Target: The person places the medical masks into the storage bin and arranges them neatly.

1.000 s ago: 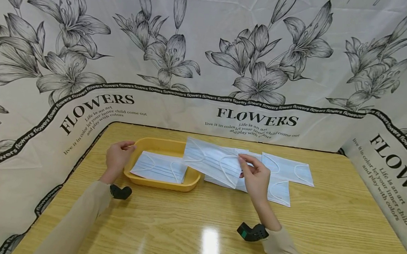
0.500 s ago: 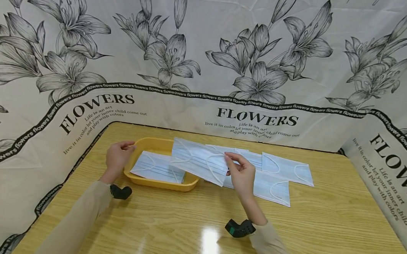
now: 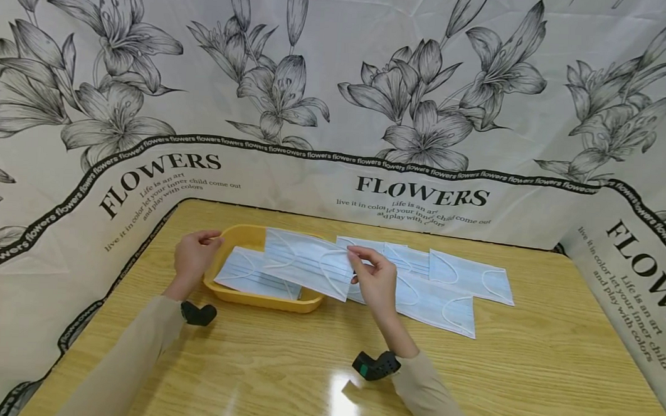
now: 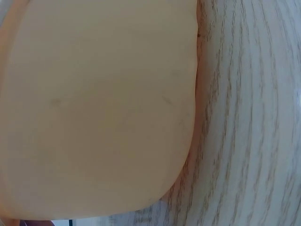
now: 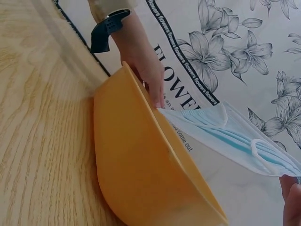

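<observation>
— Where is the left hand (image 3: 193,258)?
— Out to the left, forearm in a beige sleeve reaching forward from the lower left, a black wrist camera strapped just behind the hand. The fingers curl around the near left rim of the tray (image 3: 226,240); the grip looks loose, thumb on top.

— And the right hand (image 3: 375,280)?
— Raised near the middle, forearm angled in from the lower right, also sleeved with a wrist camera. Thumb and forefinger pinch the edge of a mask (image 3: 306,264), holding it in the air; the other fingers are bent beneath.
</observation>
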Motion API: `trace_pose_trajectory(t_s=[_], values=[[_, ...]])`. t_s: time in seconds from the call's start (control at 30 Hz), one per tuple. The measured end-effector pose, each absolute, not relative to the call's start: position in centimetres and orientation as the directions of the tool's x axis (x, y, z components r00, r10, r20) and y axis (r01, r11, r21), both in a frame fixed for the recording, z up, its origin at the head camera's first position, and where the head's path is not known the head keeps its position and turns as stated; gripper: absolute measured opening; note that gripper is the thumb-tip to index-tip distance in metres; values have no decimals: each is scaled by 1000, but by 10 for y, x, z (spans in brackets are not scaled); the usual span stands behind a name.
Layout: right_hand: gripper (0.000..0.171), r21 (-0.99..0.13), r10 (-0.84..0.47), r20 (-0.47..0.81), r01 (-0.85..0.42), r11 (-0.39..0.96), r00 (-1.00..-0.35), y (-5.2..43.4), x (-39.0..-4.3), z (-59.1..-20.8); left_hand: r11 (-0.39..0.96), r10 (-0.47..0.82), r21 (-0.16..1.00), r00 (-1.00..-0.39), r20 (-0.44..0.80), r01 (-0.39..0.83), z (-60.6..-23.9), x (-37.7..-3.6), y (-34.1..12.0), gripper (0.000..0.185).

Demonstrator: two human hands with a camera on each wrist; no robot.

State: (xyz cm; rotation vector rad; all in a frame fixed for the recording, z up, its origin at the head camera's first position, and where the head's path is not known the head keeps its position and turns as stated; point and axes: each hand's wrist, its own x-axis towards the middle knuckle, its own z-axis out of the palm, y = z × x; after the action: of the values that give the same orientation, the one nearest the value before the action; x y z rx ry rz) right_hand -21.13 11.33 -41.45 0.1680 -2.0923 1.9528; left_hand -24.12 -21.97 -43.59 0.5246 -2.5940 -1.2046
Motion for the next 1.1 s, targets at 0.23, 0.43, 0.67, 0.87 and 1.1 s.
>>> trace_pose_trajectory(t_s=[0.23,0.43,0.67,0.87,1.1], values=[[19,-964,59,260,-255,77,-964,104,-215,-416,595,-400,775,-914,59,-210,-435,-241,-220,31],[23,-975,19,214,-212,68,-977,95,-218,-416,590,-405,775,-913,44,-224,-435,-241,-220,31],[21,-975,-13,208,-208,82,-978,82,-219,-416,589,-416,773,-908,39,-237,-434,-242,-219,31],[20,-978,-62,175,-181,106,-983,72,-221,-414,589,-422,771,-906,37,-243,-435,-242,-219,32],[19,-974,-102,179,-191,125,-978,60,-212,-390,586,-420,775,-907,39,-238,-435,-242,-220,31]])
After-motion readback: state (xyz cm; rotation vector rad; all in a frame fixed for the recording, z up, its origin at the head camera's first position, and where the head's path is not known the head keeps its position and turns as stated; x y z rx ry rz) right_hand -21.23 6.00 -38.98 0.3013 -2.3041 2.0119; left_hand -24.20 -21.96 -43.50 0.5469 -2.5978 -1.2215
